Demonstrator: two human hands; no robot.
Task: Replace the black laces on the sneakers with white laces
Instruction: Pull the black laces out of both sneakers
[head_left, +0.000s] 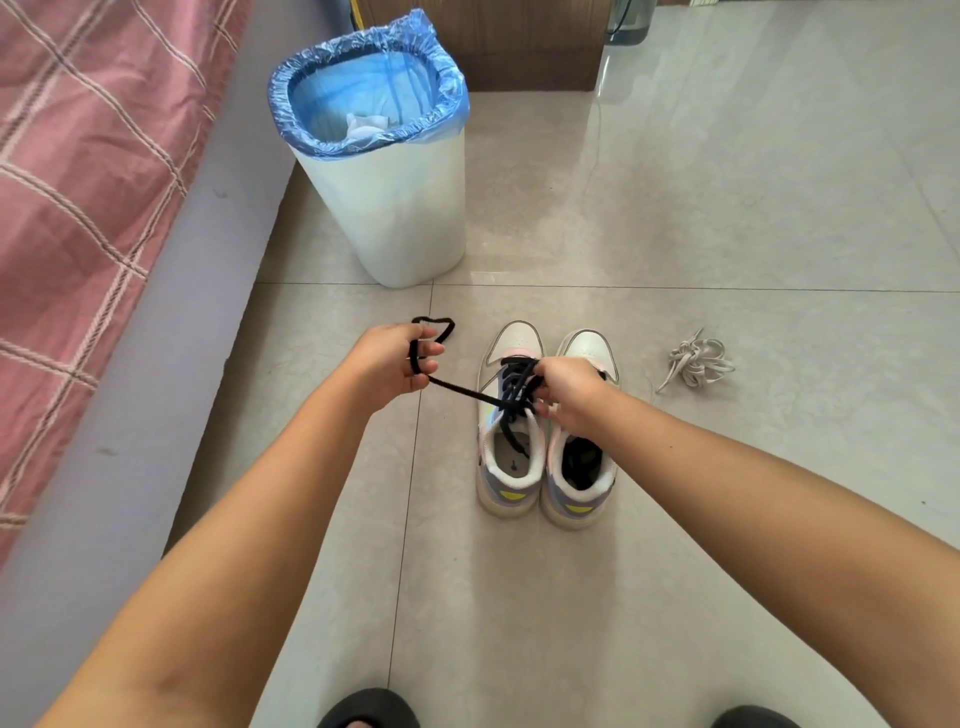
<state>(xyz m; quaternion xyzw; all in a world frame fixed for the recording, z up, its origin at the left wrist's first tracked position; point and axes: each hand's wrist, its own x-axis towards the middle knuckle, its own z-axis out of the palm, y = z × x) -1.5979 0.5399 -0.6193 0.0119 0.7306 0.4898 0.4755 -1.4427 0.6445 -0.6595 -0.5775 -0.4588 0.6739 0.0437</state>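
Now the black lace (457, 388) runs stretched from the left sneaker (511, 421) to the left hand (400, 361), and a free loop of it stands out past the fingers (434, 351) of that hand. These fingers are curled and the lace passes around them, so the hand holds it. The right hand (563, 392) is over the laced part of the same shoe, fingers bent and closed on the crossings of the lace, as far as one can see; the fingertips themselves are hidden. The right sneaker (582, 467) stands just beside it, touching, with its toe covered partly by the right hand. I judge the lace is light, soft and limp, a round cord with some friction in the eyelets; it will not slide by itself, so each crossing should be loosened at the shoe, then pulled near the eyelet and not far along the cord. The sneakers are light and can move on the smooth floor (727, 208), so one hand should press the shoe. The white laces (698, 361) lie in a loose bundle on the tile, apart to the right of the shoes. They look flat and soft, easy to tangle; better take one by its tip. A bin (405, 208) with a blue bag stands behind.
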